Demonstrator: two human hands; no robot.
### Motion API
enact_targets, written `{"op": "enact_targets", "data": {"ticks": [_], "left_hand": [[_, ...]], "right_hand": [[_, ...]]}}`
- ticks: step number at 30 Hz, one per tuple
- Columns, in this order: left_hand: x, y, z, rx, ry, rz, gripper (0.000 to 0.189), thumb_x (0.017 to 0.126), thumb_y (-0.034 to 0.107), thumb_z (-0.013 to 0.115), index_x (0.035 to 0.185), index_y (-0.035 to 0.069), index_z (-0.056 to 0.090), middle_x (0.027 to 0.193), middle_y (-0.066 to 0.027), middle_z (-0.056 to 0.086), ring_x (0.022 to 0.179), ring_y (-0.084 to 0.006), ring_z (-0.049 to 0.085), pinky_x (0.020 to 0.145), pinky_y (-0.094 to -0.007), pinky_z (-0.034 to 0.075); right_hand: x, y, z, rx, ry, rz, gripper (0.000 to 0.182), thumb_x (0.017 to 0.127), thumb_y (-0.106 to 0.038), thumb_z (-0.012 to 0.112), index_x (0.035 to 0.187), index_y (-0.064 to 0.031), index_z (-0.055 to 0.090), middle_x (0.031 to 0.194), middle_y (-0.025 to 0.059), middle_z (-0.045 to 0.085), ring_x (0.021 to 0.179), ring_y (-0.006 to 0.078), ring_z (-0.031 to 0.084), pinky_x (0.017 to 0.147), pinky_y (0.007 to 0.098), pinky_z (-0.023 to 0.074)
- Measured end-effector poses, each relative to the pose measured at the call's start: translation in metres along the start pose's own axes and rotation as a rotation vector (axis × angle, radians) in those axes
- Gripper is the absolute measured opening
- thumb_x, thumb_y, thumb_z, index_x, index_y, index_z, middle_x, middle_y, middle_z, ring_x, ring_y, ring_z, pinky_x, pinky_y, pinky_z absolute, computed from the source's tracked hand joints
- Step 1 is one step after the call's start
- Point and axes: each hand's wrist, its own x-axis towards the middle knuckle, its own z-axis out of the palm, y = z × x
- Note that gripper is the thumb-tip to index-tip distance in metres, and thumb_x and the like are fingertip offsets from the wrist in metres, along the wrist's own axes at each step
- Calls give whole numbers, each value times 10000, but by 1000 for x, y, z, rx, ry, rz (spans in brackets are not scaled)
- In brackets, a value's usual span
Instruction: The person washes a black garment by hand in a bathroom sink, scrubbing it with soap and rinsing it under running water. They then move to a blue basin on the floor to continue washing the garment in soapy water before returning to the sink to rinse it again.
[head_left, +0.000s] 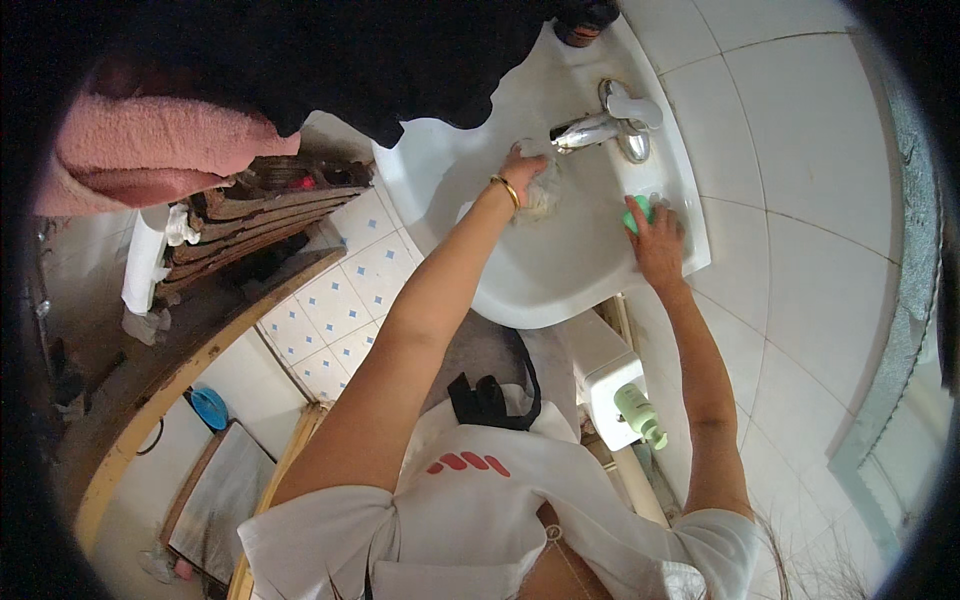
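My left hand (519, 174), with a gold bangle at the wrist, is down in the white washbasin (517, 289). Its fingers hold a wet, crumpled, whitish see-through cloth (546, 187) below the spout of the chrome mixer tap (585, 133). Over on the basin's right ledge, my right hand (660, 236) has its thumb and fingers around a small green object (637, 213) that looks like a bar of soap. The fingers hide part of it. Whether water runs from the tap is hard to tell.
Black fabric (375, 60) hangs over the basin's far left, beside a pink towel (165, 150). A dark container (581, 26) stands on the back corner. Below the basin, a green pump bottle (637, 412) rests on a white cistern-like box (600, 367). A tiled wall (817, 150) rises on the right.
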Motion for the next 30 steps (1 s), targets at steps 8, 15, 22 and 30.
{"op": "enact_targets", "data": {"ticks": [8, 15, 22, 30], "left_hand": [[6, -9, 1, -177, 66, -171, 417, 773, 249, 567, 1099, 9, 465, 1057, -160, 527, 949, -263, 522, 821, -455, 405], [-6, 27, 4, -316, -52, -143, 286, 873, 183, 377, 1066, -14, 455, 1026, -150, 533, 937, -282, 531, 820, -420, 438], [-18, 22, -25, 303, 281, -47, 348, 791, 214, 579, 1052, 11, 471, 967, -109, 544, 859, -230, 553, 728, -373, 477], [-55, -9, -15, 227, 485, 198, 376, 832, 342, 459, 857, -16, 570, 821, -127, 578, 747, -204, 528, 633, -328, 412]], "right_hand": [[14, 5, -7, 295, 105, -59, 513, 629, -71, 656, 1101, -176, 484, 1157, 141, 397, 1029, 341, 399, 816, 420, 392], [0, 18, -30, 266, 133, 143, 556, 588, 52, 578, 1098, -152, 493, 1104, 157, 476, 968, 323, 477, 792, 404, 424], [27, -46, -51, 1686, -20, 601, 331, 705, 7, 598, 1020, -25, 502, 831, 95, 592, 715, 177, 584, 617, 296, 478], [93, -156, 25, 1224, -211, 797, 558, 716, -349, 634, 1108, -17, 415, 913, 189, 562, 830, 318, 568, 707, 375, 452]]}}
